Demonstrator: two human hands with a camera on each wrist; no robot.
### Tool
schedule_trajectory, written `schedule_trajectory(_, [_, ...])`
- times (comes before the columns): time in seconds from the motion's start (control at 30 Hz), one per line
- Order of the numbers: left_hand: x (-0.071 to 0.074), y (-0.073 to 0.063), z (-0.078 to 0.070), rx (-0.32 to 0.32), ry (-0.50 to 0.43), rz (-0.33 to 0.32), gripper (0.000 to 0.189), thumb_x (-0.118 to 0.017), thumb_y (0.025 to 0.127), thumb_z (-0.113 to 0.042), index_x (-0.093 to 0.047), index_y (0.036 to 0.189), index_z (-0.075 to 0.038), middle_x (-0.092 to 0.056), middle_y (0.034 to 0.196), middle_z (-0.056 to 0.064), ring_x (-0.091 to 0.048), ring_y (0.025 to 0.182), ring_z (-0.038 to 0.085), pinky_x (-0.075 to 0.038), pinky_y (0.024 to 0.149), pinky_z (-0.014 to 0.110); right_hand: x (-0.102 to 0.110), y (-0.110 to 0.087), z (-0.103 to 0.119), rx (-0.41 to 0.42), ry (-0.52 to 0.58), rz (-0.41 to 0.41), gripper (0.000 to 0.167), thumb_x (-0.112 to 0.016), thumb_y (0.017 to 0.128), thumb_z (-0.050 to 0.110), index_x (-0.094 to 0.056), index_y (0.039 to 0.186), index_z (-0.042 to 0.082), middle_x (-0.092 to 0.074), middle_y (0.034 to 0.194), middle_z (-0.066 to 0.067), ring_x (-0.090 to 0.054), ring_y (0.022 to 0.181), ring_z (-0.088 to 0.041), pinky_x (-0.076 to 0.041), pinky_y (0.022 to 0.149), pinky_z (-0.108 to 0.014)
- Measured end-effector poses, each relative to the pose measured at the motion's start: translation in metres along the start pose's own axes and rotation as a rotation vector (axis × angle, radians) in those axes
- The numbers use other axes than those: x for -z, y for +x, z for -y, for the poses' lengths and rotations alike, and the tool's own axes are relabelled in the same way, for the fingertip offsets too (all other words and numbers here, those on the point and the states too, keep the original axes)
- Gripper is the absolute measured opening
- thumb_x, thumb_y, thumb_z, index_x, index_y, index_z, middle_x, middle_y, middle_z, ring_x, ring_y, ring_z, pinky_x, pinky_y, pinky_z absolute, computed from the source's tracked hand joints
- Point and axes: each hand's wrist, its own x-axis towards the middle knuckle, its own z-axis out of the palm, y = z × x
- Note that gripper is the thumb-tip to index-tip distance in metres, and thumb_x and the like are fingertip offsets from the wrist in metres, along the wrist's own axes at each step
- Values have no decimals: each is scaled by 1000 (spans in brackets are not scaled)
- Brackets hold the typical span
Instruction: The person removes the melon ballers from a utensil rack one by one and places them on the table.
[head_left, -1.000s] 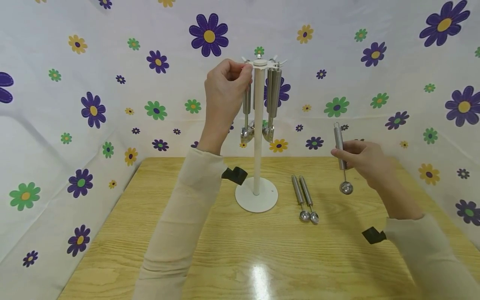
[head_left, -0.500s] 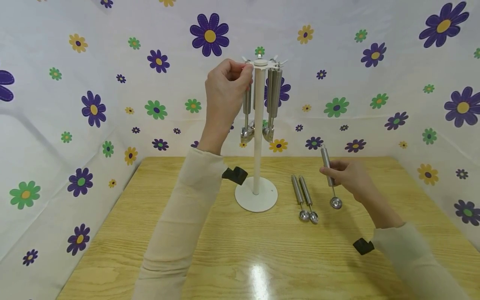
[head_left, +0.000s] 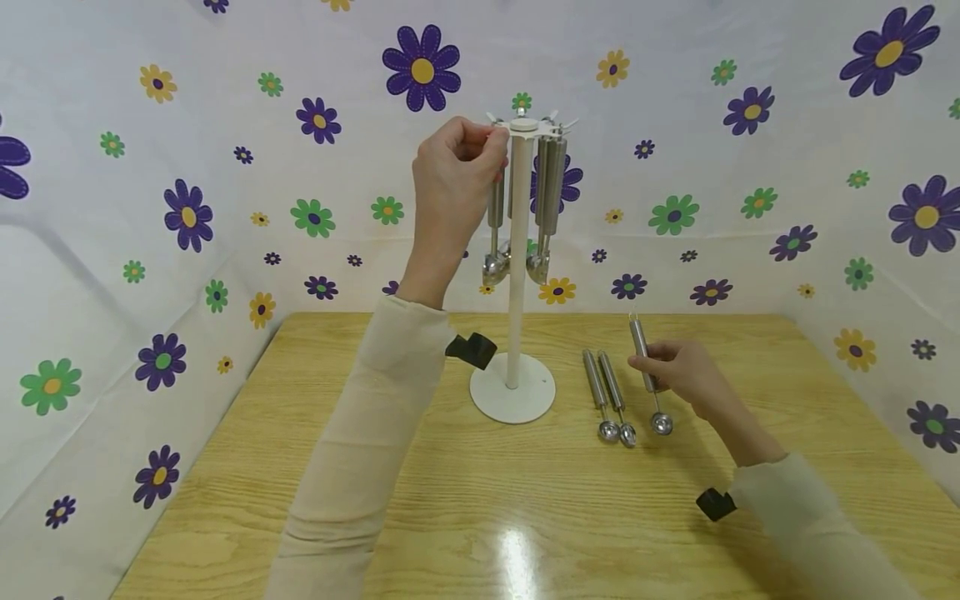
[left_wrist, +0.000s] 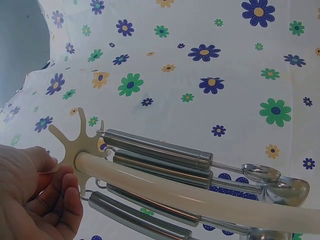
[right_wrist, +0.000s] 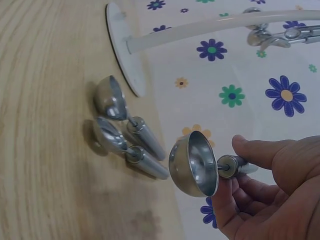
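My left hand (head_left: 456, 179) pinches a prong at the top of a white hanging stand (head_left: 517, 292), left of its pole. From the prongs hang several steel measuring spoons (left_wrist: 160, 155), bowls down. My right hand (head_left: 686, 375) holds another measuring spoon (head_left: 639, 343) by its handle, thumb on one side and fingers on the other. Its loop end points up and its deep round bowl (right_wrist: 187, 165) points down, low over the table. To its left, two measuring spoons (head_left: 603, 383) lie side by side on the wood, bowls toward me.
The stand's round white base (head_left: 513, 408) rests on the wooden table (head_left: 360, 500), left of the lying spoons. Flower-print cloth (head_left: 360, 150) encloses the back and sides. A black strap piece (head_left: 472, 350) sticks out from the left sleeve, close to the pole.
My right hand has moved left and down with the measuring spoon, closer to the two lying spoons. The left hand keeps its hold at the top of the stand.
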Motion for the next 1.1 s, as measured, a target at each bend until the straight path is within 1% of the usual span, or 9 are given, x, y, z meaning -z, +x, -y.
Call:
schedule_trajectory(0.2, [0, -1, -1, 3, 6, -5, 16, -65, 103, -13, -70, 105, 2, -69, 89, 9, -62, 77, 16, -57, 77, 23, -7, 1, -7, -25, -3, 1, 47, -69, 102, 28, -63, 127, -11, -69, 103, -21, -62, 80, -20, -56, 73, -30])
schedule_trajectory(0.33, [-1, -1, -1, 4, 9, -6, 16, -65, 103, -13, -70, 104, 2, -69, 89, 9, -62, 77, 16, -57, 77, 23, -9, 4, -15, -33, -21, -1, 45, -69, 102, 27, -63, 126, -11, -69, 102, -20, -62, 79, -20, -56, 72, -30])
schedule_trajectory(0.53, [-1, -2, -1, 0, 6, -3, 16, -65, 103, -13, -70, 105, 2, -70, 90, 11, -62, 77, 16, -57, 77, 23, -11, 7, -25, -37, -33, 6, 45, -70, 101, 28, -64, 123, -12, -69, 98, -16, -61, 80, -19, -55, 71, -30])
schedule_trajectory(0.67, [0, -2, -2, -4, 12, -4, 16, -65, 103, -13, -70, 105, 2, -70, 90, 11, -62, 77, 16, -57, 77, 23, -14, 8, -29, -40, -41, 4, 46, -70, 101, 27, -64, 122, -13, -69, 97, -13, -60, 82, -19, -54, 70, -28])
schedule_trajectory(0.77, [0, -2, -2, -4, 12, -4, 16, -65, 103, -12, -70, 105, 2, -70, 90, 11, -62, 77, 16, -57, 77, 23, -16, 9, -30, -44, -33, 1, 44, -70, 101, 26, -65, 120, -14, -69, 97, -12, -59, 83, -19, -54, 70, -28])
schedule_trajectory(0.9, [0, -2, -2, -3, 1, -3, 15, -65, 103, -12, -70, 105, 2, -70, 90, 12, -62, 77, 16, -57, 77, 23, -19, 10, -33, -46, -30, -3, 40, -69, 101, 23, -66, 118, -14, -70, 92, -10, -59, 80, -18, -54, 67, -27])
schedule_trajectory(1.1, [0, -2, -1, -3, -6, -2, 15, -64, 103, -12, -70, 105, 2, -70, 90, 12, -62, 76, 16, -57, 77, 23, -23, 11, -36, -46, -76, -15, 41, -71, 100, 24, -68, 115, -13, -68, 84, -7, -57, 73, -16, -50, 60, -26])
